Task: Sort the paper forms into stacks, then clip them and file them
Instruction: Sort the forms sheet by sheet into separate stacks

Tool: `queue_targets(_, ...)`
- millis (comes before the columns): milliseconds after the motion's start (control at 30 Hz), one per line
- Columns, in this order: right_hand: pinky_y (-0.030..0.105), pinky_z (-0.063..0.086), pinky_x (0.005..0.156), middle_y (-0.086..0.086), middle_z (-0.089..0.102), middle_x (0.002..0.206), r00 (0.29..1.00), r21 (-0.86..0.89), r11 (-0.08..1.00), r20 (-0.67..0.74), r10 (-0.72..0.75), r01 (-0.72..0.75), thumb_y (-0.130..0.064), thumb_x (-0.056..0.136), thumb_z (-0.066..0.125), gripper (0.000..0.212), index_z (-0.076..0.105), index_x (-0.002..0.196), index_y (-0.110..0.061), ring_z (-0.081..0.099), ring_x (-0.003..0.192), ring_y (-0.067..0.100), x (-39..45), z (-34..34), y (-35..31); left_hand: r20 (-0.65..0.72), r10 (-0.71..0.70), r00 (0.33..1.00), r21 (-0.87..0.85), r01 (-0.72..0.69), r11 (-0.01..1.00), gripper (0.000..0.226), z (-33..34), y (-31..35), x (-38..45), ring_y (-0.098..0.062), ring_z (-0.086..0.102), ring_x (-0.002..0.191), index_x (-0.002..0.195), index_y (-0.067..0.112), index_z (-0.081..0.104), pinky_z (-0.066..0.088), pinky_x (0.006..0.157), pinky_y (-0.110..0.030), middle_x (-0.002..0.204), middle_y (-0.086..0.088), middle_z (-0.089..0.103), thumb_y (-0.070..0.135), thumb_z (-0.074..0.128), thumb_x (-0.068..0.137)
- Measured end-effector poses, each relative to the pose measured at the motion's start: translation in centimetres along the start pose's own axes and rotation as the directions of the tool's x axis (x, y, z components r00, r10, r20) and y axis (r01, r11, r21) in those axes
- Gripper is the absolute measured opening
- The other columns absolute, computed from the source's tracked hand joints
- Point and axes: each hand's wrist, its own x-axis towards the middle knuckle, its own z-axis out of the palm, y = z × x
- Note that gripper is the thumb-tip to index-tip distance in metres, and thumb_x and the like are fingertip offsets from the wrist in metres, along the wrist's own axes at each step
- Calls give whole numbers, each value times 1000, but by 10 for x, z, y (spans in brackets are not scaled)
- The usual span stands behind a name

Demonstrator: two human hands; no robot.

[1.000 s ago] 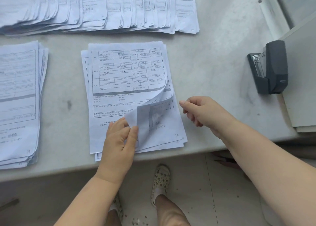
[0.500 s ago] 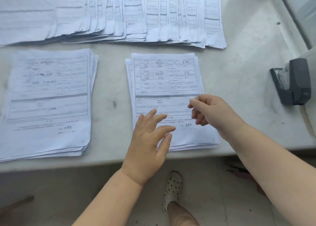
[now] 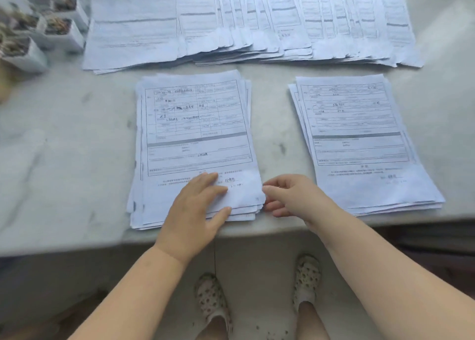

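Note:
A stack of printed paper forms lies in the middle of the pale table. My left hand rests flat on its lower part, fingers straight on the top sheet. My right hand is beside the stack's lower right corner, with loosely curled fingertips touching the edges of the sheets there. A second stack of forms lies to the right, with no hand on it. A long fanned row of forms runs along the back of the table.
Small white pots with plants stand at the back left corner. The table's front edge runs just below my hands. My feet in spotted slippers are on the floor beneath.
Both hands have left the right stack and moved to the stack on its left. The lifted sheet was let down. My view swung left, so the stapler is out of sight.

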Motion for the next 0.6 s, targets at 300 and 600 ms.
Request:
queue_targets(300, 25, 53, 63, 3, 70, 75, 997, 120, 990, 15, 78, -79, -23, 97, 57, 16, 66, 86, -15, 66, 61, 12, 3, 6, -9, -56, 57, 997, -107, -63, 992, 30, 4, -8, 1, -14, 44, 125, 93, 20, 73, 21, 107, -7, 127, -1, 61, 43, 57, 83)
queue_targets(600, 22, 55, 66, -3, 70, 78, 999, 133, 991, 42, -8, 3, -10, 90, 66, 7, 65, 86, -16, 64, 59, 7, 6, 6, -5, -241, -182, 953, -231, 126, 965, 9, 7, 6, 8, 0, 56, 93, 74, 17, 65, 32, 80, 3, 93, 15, 64, 22, 59, 80)
